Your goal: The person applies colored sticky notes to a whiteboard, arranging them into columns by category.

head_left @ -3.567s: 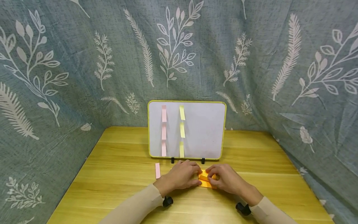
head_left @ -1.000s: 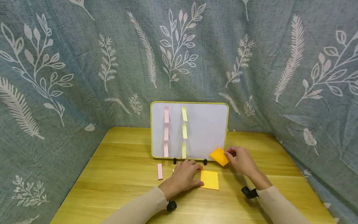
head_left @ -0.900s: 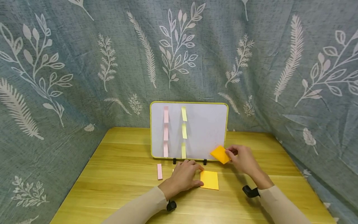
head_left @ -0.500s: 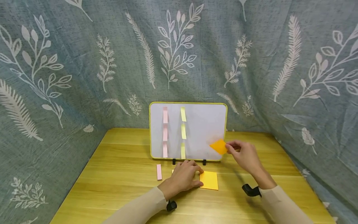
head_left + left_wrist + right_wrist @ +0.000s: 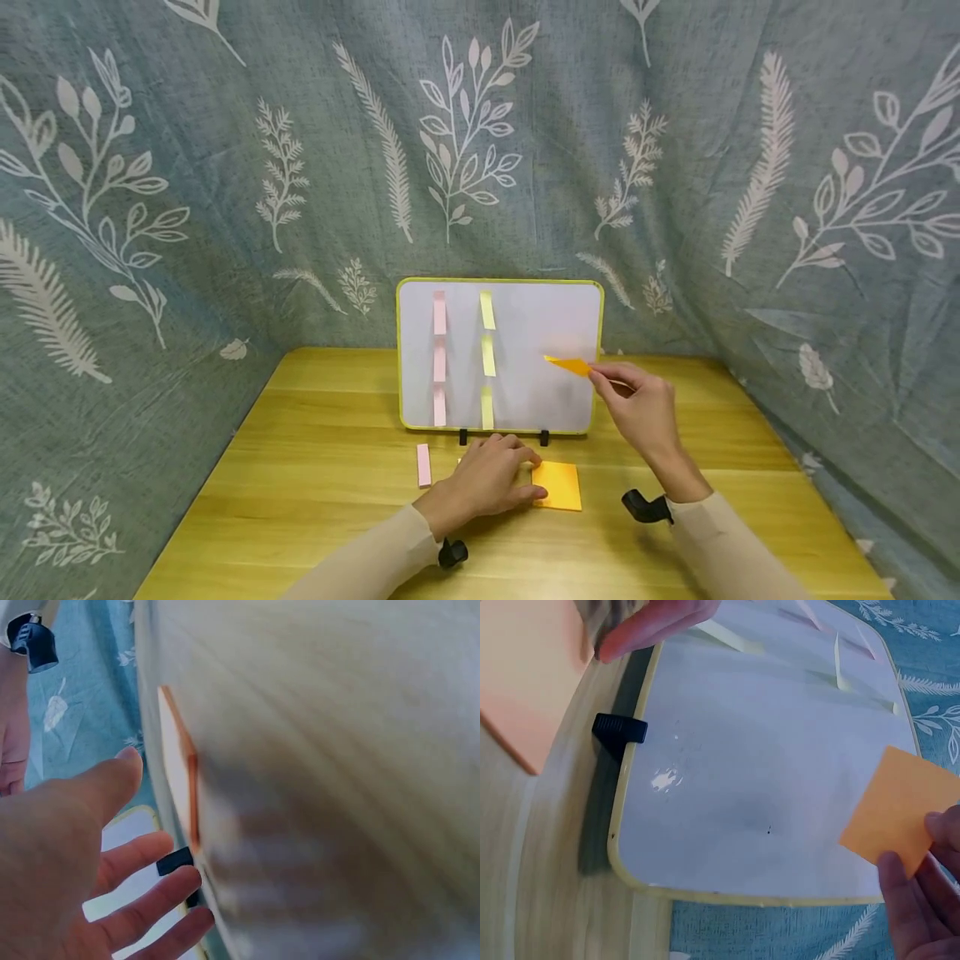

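My right hand [image 5: 636, 407] pinches one corner of an orange sticky note [image 5: 572, 365] between thumb and fingers, in front of the right half of the whiteboard [image 5: 532, 333]. In the right wrist view that sticky note [image 5: 900, 810] shows as a flat square with white board behind it. My left hand [image 5: 491, 479] lies low over the table, fingers loosely spread, thumb and fingertip right at the left edge of an orange sticky note pad [image 5: 558, 485]. Side-on, the left wrist view shows this pad [image 5: 180, 769] beyond the thumb and relaxed fingers.
Three pink strips [image 5: 439, 358] and three yellow strips [image 5: 488, 356] hang in two columns on the board's left half. Black feet [image 5: 544, 437] hold the board up. A pink strip pad [image 5: 423, 465] lies on the wooden table [image 5: 315, 467]; a patterned curtain [image 5: 465, 150] surrounds it.
My right hand has peeled the orange sticky note off the pad and carried it up before the board, the note now turned nearly edge-on. My left hand has stayed at the pad.
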### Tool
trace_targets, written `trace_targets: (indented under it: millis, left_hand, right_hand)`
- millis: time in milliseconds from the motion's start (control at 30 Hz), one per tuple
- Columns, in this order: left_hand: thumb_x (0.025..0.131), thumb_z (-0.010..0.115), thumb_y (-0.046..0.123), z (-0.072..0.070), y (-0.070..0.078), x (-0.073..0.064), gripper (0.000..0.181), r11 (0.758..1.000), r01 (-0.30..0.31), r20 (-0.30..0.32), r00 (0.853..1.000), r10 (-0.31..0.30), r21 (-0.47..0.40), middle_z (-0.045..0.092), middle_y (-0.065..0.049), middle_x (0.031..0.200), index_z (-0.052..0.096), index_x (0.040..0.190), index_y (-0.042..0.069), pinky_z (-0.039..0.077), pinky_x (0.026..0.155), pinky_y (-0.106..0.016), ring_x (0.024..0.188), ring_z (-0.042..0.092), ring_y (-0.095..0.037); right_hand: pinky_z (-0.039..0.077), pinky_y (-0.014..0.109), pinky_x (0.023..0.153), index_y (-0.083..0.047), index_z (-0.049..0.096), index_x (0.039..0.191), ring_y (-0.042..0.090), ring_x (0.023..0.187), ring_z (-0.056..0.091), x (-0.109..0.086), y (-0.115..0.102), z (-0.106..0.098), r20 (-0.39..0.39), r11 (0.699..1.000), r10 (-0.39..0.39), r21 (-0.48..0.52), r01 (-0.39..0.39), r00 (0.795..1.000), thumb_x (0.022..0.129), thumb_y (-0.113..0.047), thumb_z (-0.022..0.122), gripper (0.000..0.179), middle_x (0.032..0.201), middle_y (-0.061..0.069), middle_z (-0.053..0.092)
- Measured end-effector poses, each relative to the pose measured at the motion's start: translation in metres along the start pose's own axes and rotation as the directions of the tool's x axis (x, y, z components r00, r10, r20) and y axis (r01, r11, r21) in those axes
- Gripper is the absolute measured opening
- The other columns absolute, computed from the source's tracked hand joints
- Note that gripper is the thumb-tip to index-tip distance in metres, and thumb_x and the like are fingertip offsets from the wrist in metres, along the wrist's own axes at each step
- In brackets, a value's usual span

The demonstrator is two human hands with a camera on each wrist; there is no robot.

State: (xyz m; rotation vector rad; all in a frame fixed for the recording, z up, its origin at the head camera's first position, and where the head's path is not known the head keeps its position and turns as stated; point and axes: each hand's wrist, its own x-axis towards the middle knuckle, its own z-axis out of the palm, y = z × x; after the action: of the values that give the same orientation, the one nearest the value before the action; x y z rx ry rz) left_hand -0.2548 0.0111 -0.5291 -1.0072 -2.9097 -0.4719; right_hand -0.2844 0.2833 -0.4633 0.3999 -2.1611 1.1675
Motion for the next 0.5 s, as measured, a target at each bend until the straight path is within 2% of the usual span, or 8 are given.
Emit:
trace_targets:
  millis: [133,367,433,500]
  left_hand:
    - [0.107,0.081,0.059,-0.007,-0.005,-0.001,0.056,0.999,-0.026,-0.02,0.999,0.026,-0.018,0.079,0.0,0.149,0.077,0.152,0.025,0.065,0.108,-0.048,0.135,0.076,-0.024]
    - [0.11,0.081,0.053,-0.031,-0.014,0.0,0.051,0.998,-0.048,-0.134,0.99,0.04,-0.052,0.084,-0.001,0.14,0.079,0.149,0.021,0.07,0.1,-0.038,0.122,0.082,-0.022]
    - [0.11,0.081,0.05,-0.039,-0.015,0.0,0.048,0.997,-0.059,-0.172,0.984,0.048,-0.058,0.084,0.0,0.138,0.08,0.147,0.02,0.07,0.097,-0.038,0.119,0.083,-0.022]
    - [0.111,0.081,0.049,-0.047,-0.016,0.001,0.045,0.995,-0.072,-0.214,0.975,0.057,-0.067,0.085,0.001,0.136,0.081,0.145,0.02,0.07,0.092,-0.036,0.117,0.084,-0.021]
  right_hand:
    - [0.062,0.008,0.093,-0.003,0.092,0.118,-0.013,0.104,0.077,0.003,-0.002,0.007,-0.058,0.998,-0.023,0.061,0.026,0.998,0.103,0.0,0.087,0.016,0.12,0.019,0.088]
    - [0.061,0.008,0.097,-0.004,0.092,0.118,-0.01,0.102,0.079,0.011,-0.007,0.013,-0.121,0.992,-0.066,0.095,0.078,0.99,0.102,0.001,0.087,0.017,0.122,0.019,0.088]
    - [0.061,0.008,0.097,-0.005,0.092,0.118,-0.003,0.104,0.083,0.013,-0.008,0.015,-0.137,0.992,-0.086,0.075,0.097,0.987,0.102,0.001,0.088,0.018,0.122,0.018,0.089]
    - [0.06,0.008,0.098,-0.005,0.092,0.117,0.011,0.105,0.087,0.015,-0.009,0.016,-0.155,0.991,-0.111,0.054,0.121,0.982,0.101,0.002,0.089,0.018,0.121,0.018,0.089]
